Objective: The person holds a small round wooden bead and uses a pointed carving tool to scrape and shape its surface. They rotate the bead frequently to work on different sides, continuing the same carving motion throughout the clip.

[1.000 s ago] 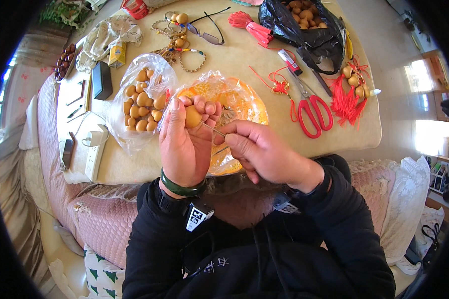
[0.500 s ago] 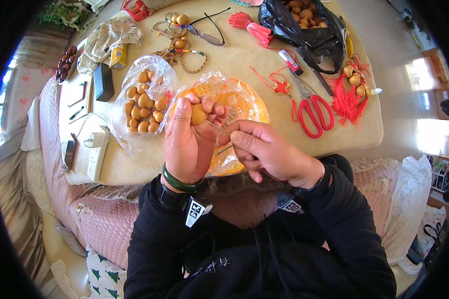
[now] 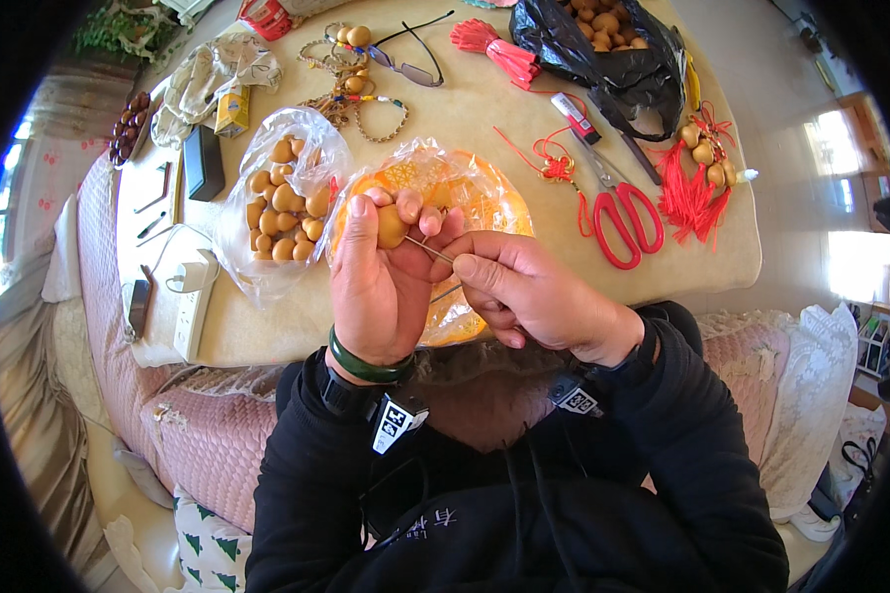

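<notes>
Down at the near edge of the cream-coloured table (image 3: 485, 128), the left hand (image 3: 381, 287) is curled shut around a small tan gourd-shaped bead (image 3: 392, 227), pinched between thumb and fingertips just above the table's front rim. Close against it, the right hand (image 3: 524, 292) is closed in a pinch on a thin needle-like pin (image 3: 427, 249), whose tip touches the bead's right side; the two hands touch each other. Directly behind them lies a crumpled clear bag with orange contents (image 3: 475, 198), partly hidden by the fingers and hanging slightly over the front edge. Just left of it sits a clear plastic bag full of tan gourd beads (image 3: 282, 203), near the left hand but apart from it. Right of the hands there is bare tabletop up to the red-handled scissors (image 3: 623, 217), which lie well apart, with a red knotted cord (image 3: 554, 163) beside them and a red tassel with gourds (image 3: 697, 178) close to the right rim. Farther back a black plastic bag of gourds (image 3: 613, 59) takes the far right corner, and beaded strings (image 3: 361, 94) lie toward the far side. Along the left edge rest a white power strip (image 3: 193, 306) and a small black box (image 3: 205, 163). Below the table's front edge, a pink quilted cushion (image 3: 218, 445) lies beside the person's dark sleeves.
</notes>
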The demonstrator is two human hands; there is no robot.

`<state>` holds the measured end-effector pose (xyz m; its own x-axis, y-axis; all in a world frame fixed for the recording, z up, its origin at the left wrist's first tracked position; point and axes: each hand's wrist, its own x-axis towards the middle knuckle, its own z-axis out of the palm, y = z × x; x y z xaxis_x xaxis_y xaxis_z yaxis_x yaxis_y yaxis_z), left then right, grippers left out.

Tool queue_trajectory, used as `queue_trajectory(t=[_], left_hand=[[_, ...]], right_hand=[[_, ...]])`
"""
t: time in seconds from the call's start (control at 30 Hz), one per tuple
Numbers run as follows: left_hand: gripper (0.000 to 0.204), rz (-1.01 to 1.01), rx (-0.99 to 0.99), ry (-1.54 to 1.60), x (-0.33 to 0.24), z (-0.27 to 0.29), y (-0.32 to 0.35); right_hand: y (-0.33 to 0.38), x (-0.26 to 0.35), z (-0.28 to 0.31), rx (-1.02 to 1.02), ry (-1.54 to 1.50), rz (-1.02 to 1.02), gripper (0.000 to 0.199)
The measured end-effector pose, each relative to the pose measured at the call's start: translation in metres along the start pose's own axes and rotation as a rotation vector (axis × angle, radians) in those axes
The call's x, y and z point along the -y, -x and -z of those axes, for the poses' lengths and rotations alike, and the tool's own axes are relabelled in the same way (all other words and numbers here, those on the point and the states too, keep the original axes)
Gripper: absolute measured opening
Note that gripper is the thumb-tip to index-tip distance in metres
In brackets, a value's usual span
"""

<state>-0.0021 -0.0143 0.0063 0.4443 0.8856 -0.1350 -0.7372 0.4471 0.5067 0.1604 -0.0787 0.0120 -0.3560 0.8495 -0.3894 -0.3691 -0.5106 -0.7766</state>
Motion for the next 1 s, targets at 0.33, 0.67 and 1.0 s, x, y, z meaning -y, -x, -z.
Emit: queue_trajectory(t=[0.33,0.67,1.0], left_hand=[[0.024,-0.015,-0.030,-0.100,0.000,-0.007,0.000],[0.023,0.006,-0.050,-0.109,0.002,-0.010,0.000],[0.021,-0.024,0.002,-0.141,0.002,-0.011,0.002]], right_hand=[[-0.004,-0.006,-0.004,-0.166,0.510,0.421,0.022],[-0.008,-0.012,-0.009,-0.253,0.734,0.671,0.021],[-0.008,-0.020,-0.007,-0.319,0.916,0.779,0.022]])
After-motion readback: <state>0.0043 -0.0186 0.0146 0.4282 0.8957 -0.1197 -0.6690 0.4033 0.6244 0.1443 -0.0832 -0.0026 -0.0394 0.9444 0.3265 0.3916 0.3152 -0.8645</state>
